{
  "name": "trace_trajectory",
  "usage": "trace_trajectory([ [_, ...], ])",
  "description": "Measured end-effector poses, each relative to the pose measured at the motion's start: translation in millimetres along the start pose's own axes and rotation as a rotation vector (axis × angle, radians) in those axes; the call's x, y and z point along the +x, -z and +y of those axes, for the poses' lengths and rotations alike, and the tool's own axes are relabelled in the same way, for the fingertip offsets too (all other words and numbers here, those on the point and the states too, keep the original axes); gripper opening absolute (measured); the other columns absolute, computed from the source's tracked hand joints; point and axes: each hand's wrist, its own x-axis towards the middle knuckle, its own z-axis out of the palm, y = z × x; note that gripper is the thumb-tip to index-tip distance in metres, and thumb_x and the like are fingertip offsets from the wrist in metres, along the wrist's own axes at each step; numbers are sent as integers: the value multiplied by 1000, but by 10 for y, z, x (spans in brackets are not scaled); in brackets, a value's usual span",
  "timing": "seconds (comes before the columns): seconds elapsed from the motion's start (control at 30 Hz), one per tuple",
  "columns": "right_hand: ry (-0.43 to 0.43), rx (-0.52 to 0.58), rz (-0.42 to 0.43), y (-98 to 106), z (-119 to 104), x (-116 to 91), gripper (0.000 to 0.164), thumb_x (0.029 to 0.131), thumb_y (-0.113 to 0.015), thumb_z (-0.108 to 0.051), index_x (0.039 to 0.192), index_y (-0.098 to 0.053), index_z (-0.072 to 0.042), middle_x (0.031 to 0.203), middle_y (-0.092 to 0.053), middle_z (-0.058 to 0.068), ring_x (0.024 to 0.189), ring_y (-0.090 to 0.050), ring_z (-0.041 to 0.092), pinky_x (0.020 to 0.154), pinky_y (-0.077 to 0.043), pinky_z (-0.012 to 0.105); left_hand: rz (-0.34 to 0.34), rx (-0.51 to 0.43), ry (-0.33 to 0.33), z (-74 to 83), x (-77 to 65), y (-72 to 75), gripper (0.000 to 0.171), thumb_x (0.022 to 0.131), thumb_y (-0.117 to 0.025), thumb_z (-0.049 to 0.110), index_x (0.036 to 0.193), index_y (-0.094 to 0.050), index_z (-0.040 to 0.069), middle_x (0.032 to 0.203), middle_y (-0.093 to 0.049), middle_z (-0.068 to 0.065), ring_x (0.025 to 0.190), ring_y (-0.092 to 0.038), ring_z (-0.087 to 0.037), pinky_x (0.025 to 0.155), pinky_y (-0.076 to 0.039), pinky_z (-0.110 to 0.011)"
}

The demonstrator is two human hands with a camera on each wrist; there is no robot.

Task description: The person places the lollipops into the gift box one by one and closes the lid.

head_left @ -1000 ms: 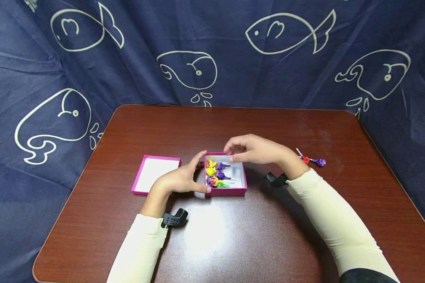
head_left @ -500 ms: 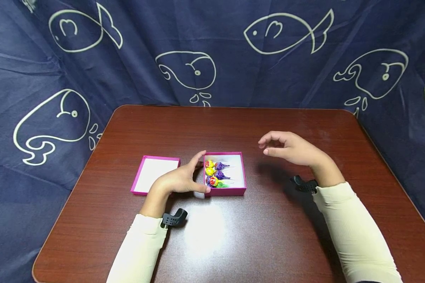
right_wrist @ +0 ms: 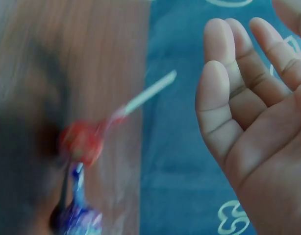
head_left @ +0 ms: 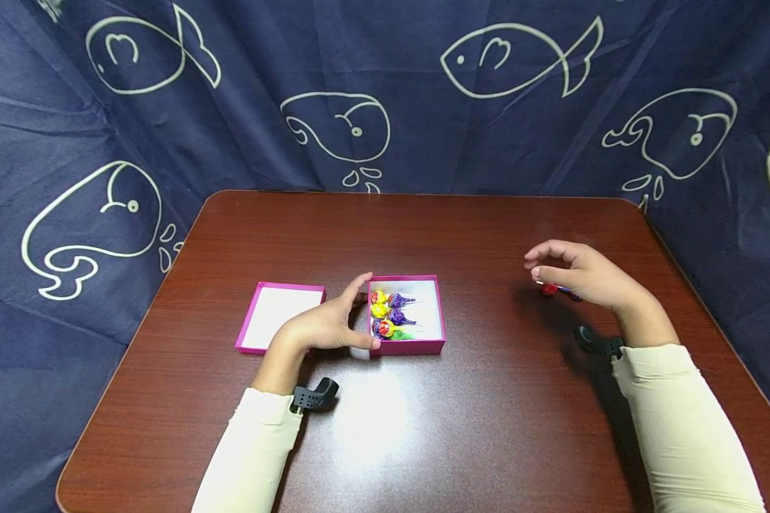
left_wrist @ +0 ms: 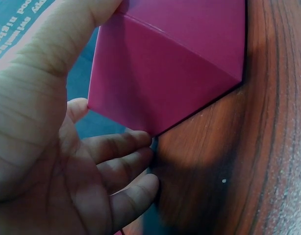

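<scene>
A pink-rimmed lid (head_left: 279, 317) with a white inside lies to the left of a person's left hand (head_left: 326, 324), which partly overlaps it in the head view. The left hand, a black band (head_left: 314, 395) at its wrist below a cream sleeve (head_left: 250, 442), grips the pink box (head_left: 411, 347) by its left side, thumb at the near corner and a finger at the far one; the wrist view shows other fingers bent below the box's edge. The open box sits directly right of that hand, on the wooden table (head_left: 488, 427). Inside, against the wall nearest the left hand, yellow-wrapped lollipops (head_left: 380, 311) lie beside purple-wrapped lollipops (head_left: 398, 317), sticks pointing toward the right hand (head_left: 580, 274), with a green wrapper (head_left: 401, 335) at the near end. Well to the right of the box, the right hand hangs over the table with fingers loosely bent, holding nothing. Beneath it, apart from the fingers, lie a red lollipop (right_wrist: 84, 142) and a purple lollipop (right_wrist: 82, 218), the latter partly hidden by the hand in the head view. Beyond both hands, a navy curtain (head_left: 411, 57) carries white fish and whale outlines.
</scene>
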Motion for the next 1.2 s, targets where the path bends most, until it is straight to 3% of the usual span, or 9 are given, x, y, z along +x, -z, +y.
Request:
trace_trajectory([
  [0.3,-93,-122,86,179,288,-159,21,94,-67,-6,114,-65,0,102,-67,10,89,-57,5,74,-41,15,3,-1,-1,2,2,10,117,78,-87,28,159,-3,18,150,-38,-18,139,-36,-28,115,-24,-46],
  [0.57,-137,-270,116,268,500,-292,24,95,-67,-16,113,-65,-1,102,-64,14,85,-50,9,71,-37,22,0,-4,3,16,0,10,117,77,-86,28,159,-3,17,150,-37,-18,139,-36,-29,115,-24,-46],
  [0.77,-187,-272,106,270,651,-373,26,94,-68,-17,114,-65,0,106,-64,16,86,-49,10,71,-37,23,-1,-1,2,19,-6,11,117,78,-86,28,159,-3,17,151,-37,-17,139,-36,-28,115,-23,-45],
  [1.0,-222,-217,54,265,812,-403,28,95,-66,-12,116,-60,5,87,-64,10,73,-56,10,65,-42,25,-1,-9,0,20,-15,6,117,78,-86,27,159,-3,16,150,-37,-17,138,-36,-28,115,-23,-45],
  [1.2,-226,-159,35,219,911,-407,30,95,-66,-10,118,-58,8,96,-64,11,75,-56,7,63,-46,24,3,-15,-1,15,-16,3,116,78,-86,27,159,-4,17,151,-37,-16,139,-36,-27,115,-23,-45],
])
